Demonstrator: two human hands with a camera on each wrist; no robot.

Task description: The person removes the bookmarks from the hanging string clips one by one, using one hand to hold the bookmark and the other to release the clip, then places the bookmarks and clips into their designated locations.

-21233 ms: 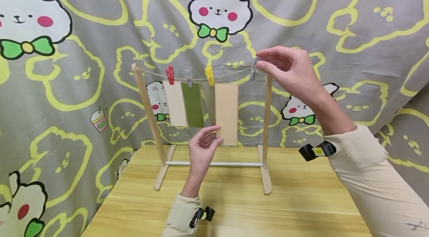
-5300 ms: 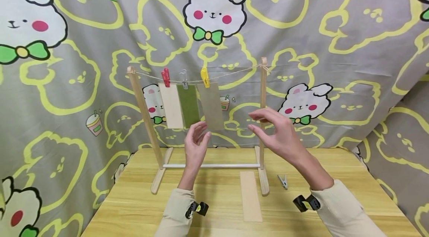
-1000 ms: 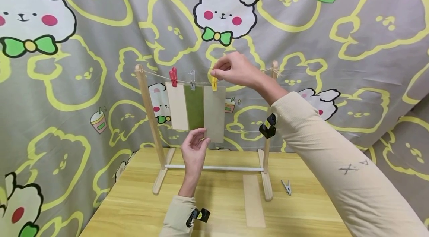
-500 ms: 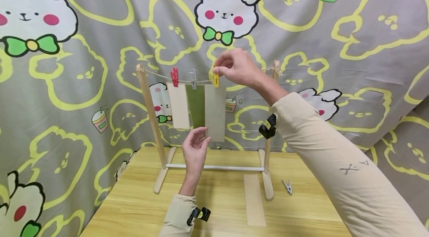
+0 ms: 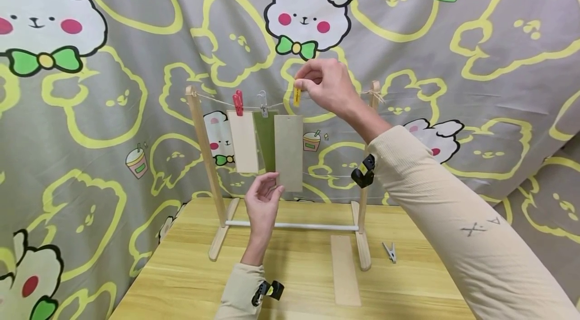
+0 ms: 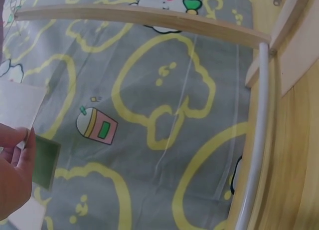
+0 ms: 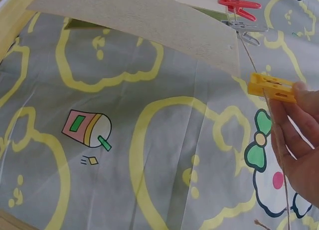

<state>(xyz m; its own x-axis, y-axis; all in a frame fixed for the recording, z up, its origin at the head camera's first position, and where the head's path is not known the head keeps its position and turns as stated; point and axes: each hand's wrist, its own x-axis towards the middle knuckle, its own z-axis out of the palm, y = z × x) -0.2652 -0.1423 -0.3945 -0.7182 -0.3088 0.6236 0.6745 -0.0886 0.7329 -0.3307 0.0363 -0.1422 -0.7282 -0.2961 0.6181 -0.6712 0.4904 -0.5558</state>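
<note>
My left hand (image 5: 263, 204) pinches a grey-beige card (image 5: 288, 151) by its lower left edge and holds it upright. The card's top edge, with a small hole in it, shows below the string. Above the card, my right hand (image 5: 333, 83) pinches a yellow clothespin (image 5: 297, 97) between thumb and fingers. In the right wrist view the yellow clothespin overlaps the string (image 7: 279, 140), apart from the card. Further left along the string, a red clothespin (image 5: 238, 102) holds a cream card (image 5: 243, 141), and a clear grey clothespin (image 5: 264, 104) holds a green card (image 5: 266, 134), partly hidden.
The string runs between two wooden posts (image 5: 362, 199) joined low down by a white bar (image 5: 294, 226). On the wooden table (image 5: 181, 280) lie a pale tan card (image 5: 346, 269) and a grey clothespin (image 5: 390, 252), both to the right. A patterned curtain (image 5: 399, 58) hangs behind.
The yellow clothespin has come off the grey-beige card and lifted slightly up and right with my right hand. My left hand keeps the card in nearly the same place. The green card has tilted.
</note>
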